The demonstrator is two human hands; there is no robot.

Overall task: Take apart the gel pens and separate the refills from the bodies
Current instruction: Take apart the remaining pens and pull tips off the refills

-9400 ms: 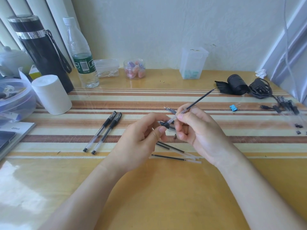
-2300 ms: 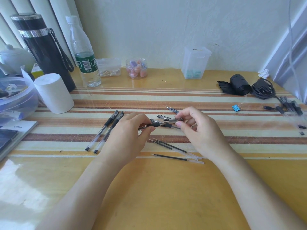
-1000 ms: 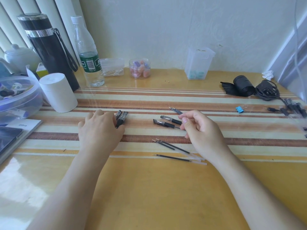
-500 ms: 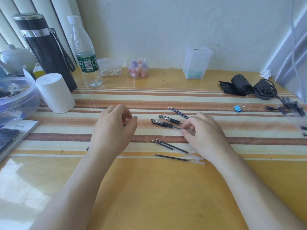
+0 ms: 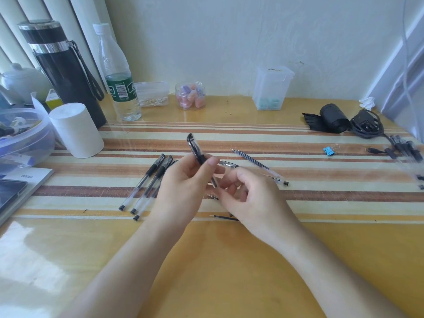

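My left hand holds a black-capped gel pen lifted off the table, cap end pointing up and away. My right hand is just right of it, fingers curled, fingertips pinching the pen's lower end. Three whole gel pens lie side by side to the left of my hands. Two dark refills lie behind my right hand, beside a clear empty body and a loose cap. Another refill shows in front, partly hidden by my right wrist.
At the back left stand a black flask, a water bottle and a white roll. A plastic bowl sits at the left edge. A blue binder clip, black cables and more pens lie right.
My left hand reached to the pens on the left, picked one up and brought it to the middle. My right hand left the parts on the table and met the lifted pen.
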